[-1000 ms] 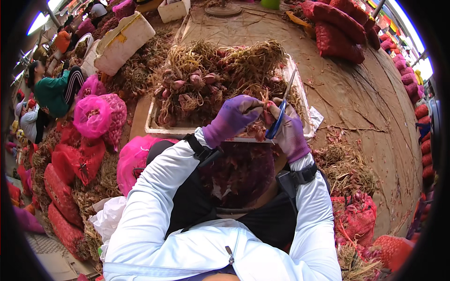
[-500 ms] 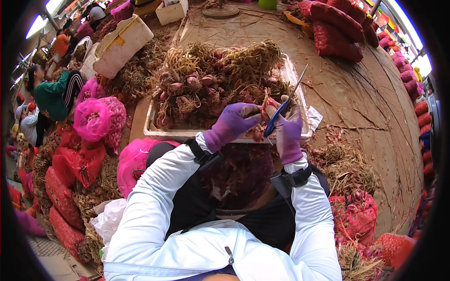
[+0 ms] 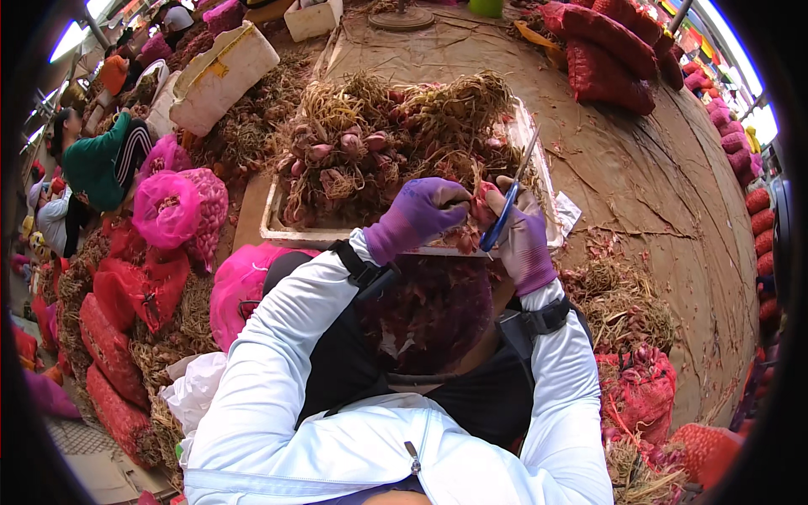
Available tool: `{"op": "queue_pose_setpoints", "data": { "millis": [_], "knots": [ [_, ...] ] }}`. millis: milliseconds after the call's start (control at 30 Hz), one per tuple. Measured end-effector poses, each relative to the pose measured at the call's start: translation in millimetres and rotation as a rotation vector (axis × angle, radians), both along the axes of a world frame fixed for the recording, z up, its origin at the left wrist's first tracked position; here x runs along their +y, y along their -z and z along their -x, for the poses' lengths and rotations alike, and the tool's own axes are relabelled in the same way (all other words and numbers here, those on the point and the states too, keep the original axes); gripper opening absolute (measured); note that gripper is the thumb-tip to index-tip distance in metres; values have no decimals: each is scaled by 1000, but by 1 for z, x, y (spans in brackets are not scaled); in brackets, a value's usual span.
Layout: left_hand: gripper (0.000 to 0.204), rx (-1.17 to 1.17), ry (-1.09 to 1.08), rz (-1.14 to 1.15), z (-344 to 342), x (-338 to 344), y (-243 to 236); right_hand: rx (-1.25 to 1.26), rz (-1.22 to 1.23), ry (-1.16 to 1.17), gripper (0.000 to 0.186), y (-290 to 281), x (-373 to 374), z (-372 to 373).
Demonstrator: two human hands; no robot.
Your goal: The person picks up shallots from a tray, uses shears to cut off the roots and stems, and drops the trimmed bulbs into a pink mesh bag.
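Observation:
Both my hands, in purple-and-grey gloves, meet over the near right edge of a white foam tray (image 3: 290,238). Heaped in it are shallots (image 3: 352,143) with dry stalks and roots. My right hand (image 3: 523,240) is closed around a blue-handled cutting tool (image 3: 498,225), its long thin blade pointing up and away; I cannot tell whether it is scissors or a knife. A reddish shallot (image 3: 483,202) shows between my hands, against the right fingers. My left hand (image 3: 421,217) is closed in a pinch just left of it; what its fingertips hold is hidden.
Between my legs sits a dark purple container or net (image 3: 425,324) with shallots. A pink mesh bag (image 3: 240,290) lies by my left knee, a red net bag (image 3: 640,387) at my right. Dry stalks (image 3: 627,307) lie right. Other people (image 3: 97,172) sit far left.
The blade has tipped slightly more upright. My right hand has shifted a little right and down, while my left fingers have drawn tighter and slightly away from the shallot.

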State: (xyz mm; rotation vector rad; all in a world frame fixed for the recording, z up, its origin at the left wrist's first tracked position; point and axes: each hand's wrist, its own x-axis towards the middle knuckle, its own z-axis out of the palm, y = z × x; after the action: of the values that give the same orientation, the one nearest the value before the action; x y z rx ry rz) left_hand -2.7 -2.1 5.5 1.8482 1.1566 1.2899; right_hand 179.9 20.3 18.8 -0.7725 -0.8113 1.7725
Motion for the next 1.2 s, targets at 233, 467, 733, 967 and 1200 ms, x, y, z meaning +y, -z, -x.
{"op": "queue_pose_setpoints", "data": {
  "millis": [233, 467, 733, 967, 1200],
  "knots": [
    [21, 361, -22, -371, 14, 6, -4, -103, -1, -117, 49, -10, -2, 2],
    [27, 119, 30, -375, 12, 4, -7, -228, -300, -79, 50, -24, -1, -4],
    [31, 125, 137, -414, 10, -4, -13, -30, -52, -373, 46, -29, 5, -19],
    [37, 417, 147, -556, 16, -11, -36, -150, -74, -328, 53, -38, 0, -20],
    [32, 500, 166, -456, 13, -11, -36, -319, -205, -213, 54, -37, -6, -18]
  ]
}}
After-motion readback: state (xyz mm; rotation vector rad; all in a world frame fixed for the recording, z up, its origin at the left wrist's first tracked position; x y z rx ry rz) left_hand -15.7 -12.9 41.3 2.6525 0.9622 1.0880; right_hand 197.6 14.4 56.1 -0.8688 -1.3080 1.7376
